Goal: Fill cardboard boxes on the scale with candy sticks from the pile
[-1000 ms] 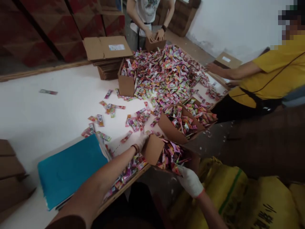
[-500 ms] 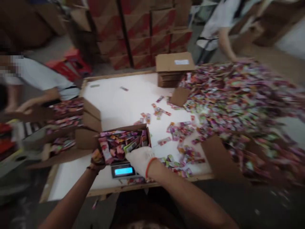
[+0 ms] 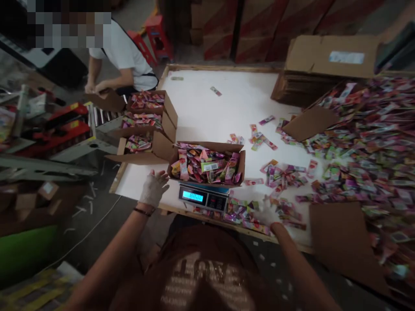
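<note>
A box (image 3: 207, 163) filled with packets is seated on a scale (image 3: 203, 196). The left hand (image 3: 153, 189), gloved, is held open and empty just left of the box. The right hand (image 3: 266, 214) is laid on loose packets (image 3: 241, 212) right of the scale; its grip cannot be told.

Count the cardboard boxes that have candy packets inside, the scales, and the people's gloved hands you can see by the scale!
Boxes with packets: 4, one on the scale and three at the table's left edge
Scales: 1
Gloved hands: 2, left hand and right hand
Total: 7
</note>
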